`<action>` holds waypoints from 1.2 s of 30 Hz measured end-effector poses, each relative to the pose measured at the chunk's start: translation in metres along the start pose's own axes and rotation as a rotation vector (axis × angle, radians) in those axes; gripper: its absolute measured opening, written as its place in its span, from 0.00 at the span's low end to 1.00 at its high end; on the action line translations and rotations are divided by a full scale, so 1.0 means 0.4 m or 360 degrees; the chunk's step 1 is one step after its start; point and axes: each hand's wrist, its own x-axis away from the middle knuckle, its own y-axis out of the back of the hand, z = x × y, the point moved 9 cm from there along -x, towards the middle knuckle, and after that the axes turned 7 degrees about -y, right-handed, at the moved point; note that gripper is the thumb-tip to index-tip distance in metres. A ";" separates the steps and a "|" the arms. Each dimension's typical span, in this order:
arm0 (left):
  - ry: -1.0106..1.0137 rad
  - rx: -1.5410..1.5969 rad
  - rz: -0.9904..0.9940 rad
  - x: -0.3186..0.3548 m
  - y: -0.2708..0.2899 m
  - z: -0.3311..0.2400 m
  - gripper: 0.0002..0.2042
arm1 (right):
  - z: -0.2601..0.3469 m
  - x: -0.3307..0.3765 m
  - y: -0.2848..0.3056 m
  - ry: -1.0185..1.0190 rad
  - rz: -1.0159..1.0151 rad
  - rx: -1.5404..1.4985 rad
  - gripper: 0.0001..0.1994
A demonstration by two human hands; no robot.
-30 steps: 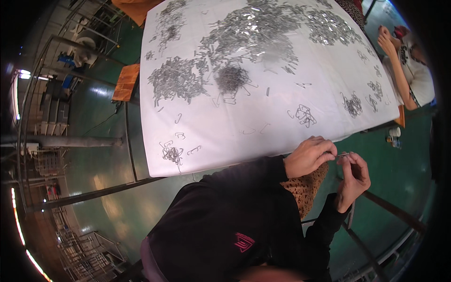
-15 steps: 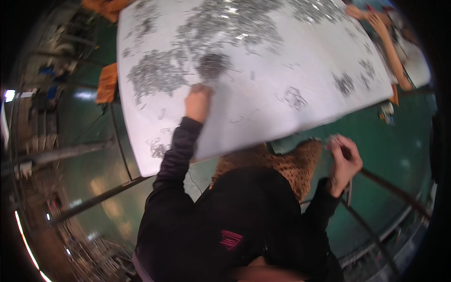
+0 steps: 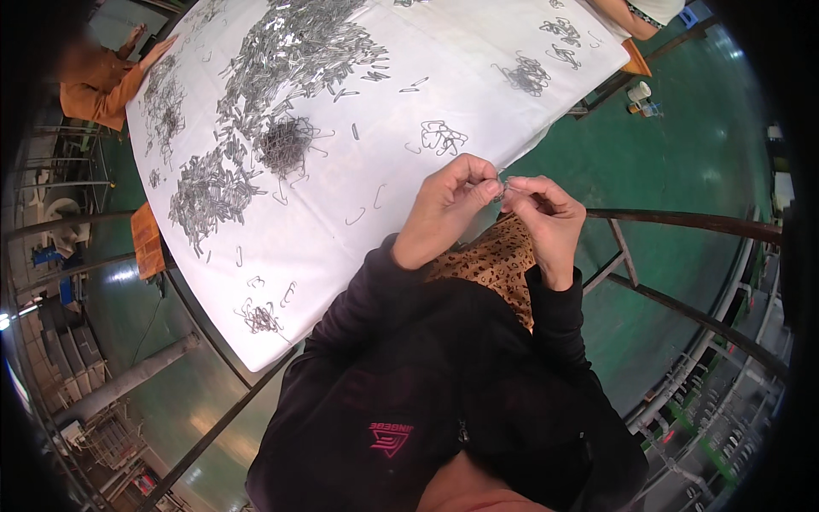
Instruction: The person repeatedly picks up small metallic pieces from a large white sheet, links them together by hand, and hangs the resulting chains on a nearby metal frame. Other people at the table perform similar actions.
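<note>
Left hand [image 3: 444, 213] and right hand [image 3: 546, 213] pinch one small metal clip [image 3: 502, 189] between fingertips, just beside white table [image 3: 478, 77] edge.

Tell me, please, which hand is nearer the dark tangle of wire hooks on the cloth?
Left. The left hand lies right of the tangle; the right hand is farther right, beyond it.

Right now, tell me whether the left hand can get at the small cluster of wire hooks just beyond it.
Probably yes: the left hand pinches a small metal piece with the right hand, but bare cloth separates it from the wire hooks.
</note>
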 end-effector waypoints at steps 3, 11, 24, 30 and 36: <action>0.0067 -0.0186 -0.0028 -0.003 -0.005 0.020 0.04 | -0.005 0.011 0.000 0.0032 -0.0007 -0.0038 0.07; -0.0201 -0.0245 -0.0254 0.013 0.001 0.032 0.05 | 0.013 0.028 -0.024 0.0250 -0.0052 0.0362 0.07; -0.0258 -0.0602 -0.0200 0.051 0.040 0.025 0.05 | 0.014 -0.334 -0.243 0.0816 0.0492 0.0957 0.10; -0.0401 -0.0615 -0.0178 0.084 0.044 0.005 0.05 | -0.152 -0.489 -0.404 0.1255 0.0936 0.1693 0.14; -0.0325 -0.0474 -0.0133 0.084 0.046 0.032 0.06 | -0.166 -0.474 -0.404 0.1328 0.0801 0.2014 0.18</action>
